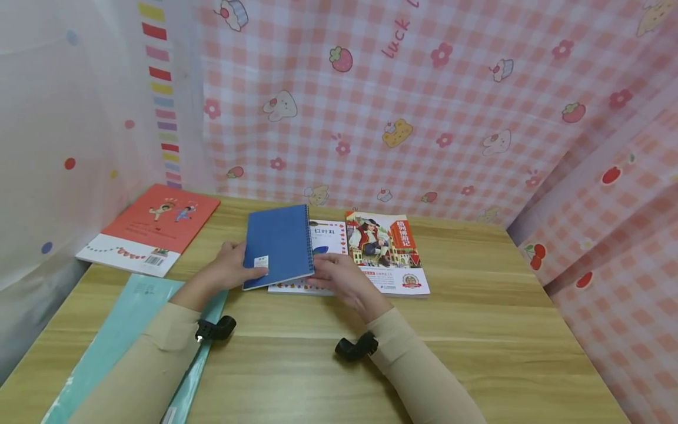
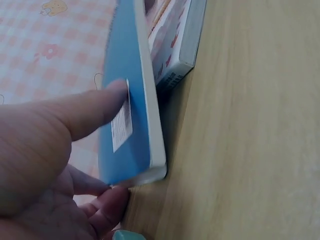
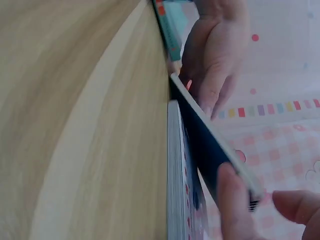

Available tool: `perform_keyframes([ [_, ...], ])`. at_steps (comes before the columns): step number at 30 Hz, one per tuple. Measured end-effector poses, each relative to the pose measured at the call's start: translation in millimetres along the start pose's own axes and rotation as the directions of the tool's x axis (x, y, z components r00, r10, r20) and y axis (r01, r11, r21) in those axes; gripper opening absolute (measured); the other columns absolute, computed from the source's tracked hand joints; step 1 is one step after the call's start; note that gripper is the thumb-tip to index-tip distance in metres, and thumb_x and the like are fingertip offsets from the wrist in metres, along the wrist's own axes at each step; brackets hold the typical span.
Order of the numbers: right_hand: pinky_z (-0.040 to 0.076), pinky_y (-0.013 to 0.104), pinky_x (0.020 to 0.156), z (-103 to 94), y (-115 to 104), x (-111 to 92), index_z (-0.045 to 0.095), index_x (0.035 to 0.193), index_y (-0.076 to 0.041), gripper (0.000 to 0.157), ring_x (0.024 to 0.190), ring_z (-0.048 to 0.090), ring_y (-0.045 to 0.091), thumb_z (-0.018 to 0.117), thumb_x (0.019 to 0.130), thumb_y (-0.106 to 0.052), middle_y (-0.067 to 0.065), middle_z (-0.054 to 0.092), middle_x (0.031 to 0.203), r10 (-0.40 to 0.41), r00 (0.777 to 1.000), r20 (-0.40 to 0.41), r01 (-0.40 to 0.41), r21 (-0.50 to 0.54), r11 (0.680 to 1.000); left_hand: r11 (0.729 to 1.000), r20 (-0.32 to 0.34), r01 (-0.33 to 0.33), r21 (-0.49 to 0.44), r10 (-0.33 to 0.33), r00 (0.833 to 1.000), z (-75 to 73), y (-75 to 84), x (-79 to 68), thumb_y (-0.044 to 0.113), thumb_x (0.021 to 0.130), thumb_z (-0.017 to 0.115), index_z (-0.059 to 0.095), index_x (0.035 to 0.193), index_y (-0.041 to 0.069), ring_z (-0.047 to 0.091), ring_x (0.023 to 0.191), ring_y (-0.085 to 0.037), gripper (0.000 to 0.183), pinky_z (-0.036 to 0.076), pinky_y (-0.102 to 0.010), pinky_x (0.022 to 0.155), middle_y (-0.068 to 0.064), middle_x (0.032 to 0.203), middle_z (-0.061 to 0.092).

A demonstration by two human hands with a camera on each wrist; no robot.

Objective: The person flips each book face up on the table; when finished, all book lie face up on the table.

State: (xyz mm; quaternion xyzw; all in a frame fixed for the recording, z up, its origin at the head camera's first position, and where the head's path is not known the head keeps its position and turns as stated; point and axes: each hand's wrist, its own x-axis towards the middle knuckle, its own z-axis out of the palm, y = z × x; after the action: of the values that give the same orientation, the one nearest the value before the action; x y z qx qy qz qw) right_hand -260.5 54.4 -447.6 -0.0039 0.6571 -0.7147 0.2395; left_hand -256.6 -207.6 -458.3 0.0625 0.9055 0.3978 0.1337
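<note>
My left hand (image 1: 231,265) holds a blue spiral notebook (image 1: 278,238) by its lower left part, thumb lying on the white sticker (image 2: 121,125) and fingers beneath. The notebook slants, its coil-bound right side raised over a white picture book (image 1: 329,229). My right hand (image 1: 339,277) is at the notebook's lower right corner. In the right wrist view, one finger (image 3: 232,200) touches the underside, while the thumb (image 3: 295,205) stands a little apart from the coil. A paperback with a costumed figure (image 1: 377,244) lies against the white book's right side.
A red and white book (image 1: 159,224) lies at the back left of the wooden table (image 1: 477,341). Under my left forearm is a flat turquoise folder-like item (image 1: 113,335). Patterned pink curtains (image 1: 371,118) hang behind and on the right.
</note>
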Motion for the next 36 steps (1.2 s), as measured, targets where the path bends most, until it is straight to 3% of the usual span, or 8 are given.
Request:
perform_keyframes([
  [4,0.059,0.038,0.088,2.3,2.0,-0.4,0.033,0.142,0.004,0.04,0.096,0.073,0.036,0.048,0.105,0.0,0.024,0.061,0.117,0.048,0.996,0.073,-0.056,0.12,0.991,0.997,0.054,-0.003,-0.079,0.008,0.999,0.5,0.5,1.2,0.039,0.098,0.069,0.012,0.157,-0.011,0.028,0.136,-0.047,0.096,0.027,-0.062,0.115,-0.034,0.148,0.02],
  [8,0.058,0.041,0.09,3.8,4.5,-0.7,0.026,0.149,-0.003,0.049,0.104,0.069,0.046,0.042,0.104,0.007,0.032,0.058,0.131,0.055,0.987,0.148,-0.079,0.163,0.983,0.993,0.091,-0.008,-0.115,0.019,0.996,-1.0,-1.3,1.9,0.039,0.098,0.067,0.012,0.158,-0.01,0.031,0.135,-0.046,0.094,0.031,-0.059,0.114,-0.032,0.147,0.021],
  [14,0.058,0.042,0.089,3.4,4.3,-3.5,0.021,0.156,-0.015,0.061,0.099,0.07,0.046,0.041,0.103,0.01,0.033,0.053,0.137,0.011,0.99,0.142,-0.043,0.222,0.974,0.98,0.121,-0.023,-0.197,0.048,0.991,-3.9,-5.9,4.8,0.034,0.104,0.059,0.015,0.157,-0.01,0.039,0.124,-0.038,0.082,0.043,-0.048,0.101,-0.028,0.143,0.034],
  [19,0.057,0.042,0.09,3.0,2.0,-5.8,0.022,0.155,-0.018,0.063,0.095,0.073,0.042,0.043,0.103,0.009,0.033,0.054,0.137,-0.029,0.988,0.153,-0.01,0.25,0.968,0.968,0.123,-0.006,-0.249,0.038,0.992,-6.7,-6.8,5.3,0.039,0.105,0.054,0.015,0.159,-0.006,0.034,0.141,-0.045,0.08,0.036,-0.059,0.112,-0.031,0.153,0.034],
  [22,0.057,0.042,0.089,3.1,0.7,-6.6,0.022,0.155,-0.018,0.062,0.093,0.073,0.04,0.043,0.103,0.009,0.033,0.054,0.138,-0.056,0.985,0.165,0.01,0.263,0.965,0.948,0.105,-0.002,-0.317,0.037,0.994,-9.5,-6.4,4.7,0.038,0.106,0.053,0.019,0.159,-0.002,0.034,0.141,-0.047,0.075,0.032,-0.063,0.113,-0.032,0.152,0.035],
  [27,0.057,0.042,0.09,2.4,-0.9,-7.5,0.02,0.157,-0.021,0.064,0.094,0.073,0.039,0.043,0.104,0.008,0.032,0.055,0.137,-0.093,0.978,0.186,0.035,0.294,0.955,0.872,0.115,-0.006,-0.49,0.071,0.991,-15.1,-6.7,3.2,0.031,0.109,0.047,0.015,0.161,0.002,0.047,0.133,-0.044,0.067,0.039,-0.055,0.111,-0.032,0.146,0.041],
  [32,0.057,0.043,0.09,2.2,-1.8,-7.4,0.018,0.158,-0.022,0.067,0.095,0.073,0.04,0.044,0.103,0.008,0.033,0.058,0.131,-0.11,0.977,0.182,0.049,0.31,0.949,0.751,0.174,0.031,-0.659,0.112,0.978,-18.6,-7.4,3.3,0.023,0.11,0.046,0.003,0.164,0.011,0.059,0.124,-0.035,0.07,0.051,-0.051,0.101,-0.033,0.152,0.036],
  [36,0.058,0.042,0.088,0.7,-2.1,-5.2,0.027,0.153,-0.02,0.059,0.094,0.074,0.038,0.044,0.103,0.008,0.031,0.058,0.135,-0.114,0.98,0.164,0.057,0.318,0.946,0.668,0.165,0.003,-0.744,0.179,0.97,-19.4,-9.3,4.4,0.009,0.108,0.049,-0.001,0.164,0.018,0.065,0.114,-0.024,0.076,0.056,-0.046,0.094,-0.03,0.16,0.024],
])
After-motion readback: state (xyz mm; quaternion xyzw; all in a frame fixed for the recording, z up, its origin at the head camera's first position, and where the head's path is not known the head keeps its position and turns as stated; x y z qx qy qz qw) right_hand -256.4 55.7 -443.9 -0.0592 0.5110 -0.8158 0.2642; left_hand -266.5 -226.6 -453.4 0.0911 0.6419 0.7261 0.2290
